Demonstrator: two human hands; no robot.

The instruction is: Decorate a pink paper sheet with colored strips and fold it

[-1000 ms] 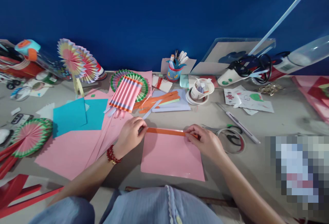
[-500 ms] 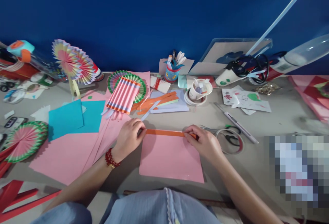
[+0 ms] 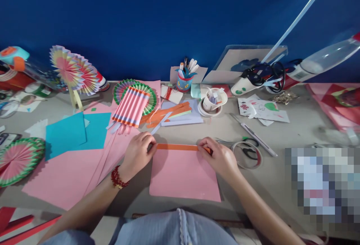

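An orange paper strip (image 3: 177,147) lies along the top edge of a pink paper sheet (image 3: 184,175) on the grey table. My left hand (image 3: 137,154), with a red bead bracelet on the wrist, pinches the strip's left end. My right hand (image 3: 218,157) pinches the right end. Both hands press the strip down against the sheet's edge.
Scissors (image 3: 248,150) and a tape ring lie right of my right hand, a craft knife (image 3: 257,139) beyond. Large pink sheets (image 3: 75,174), blue paper (image 3: 73,134) and folded paper fans (image 3: 134,100) fill the left. Loose orange strips (image 3: 168,112), a cup (image 3: 213,100) and a pen holder (image 3: 184,80) stand behind.
The view has drifted a little right and down. Both hands stay pinched on the strip's ends at the sheet's top edge, barely moving.
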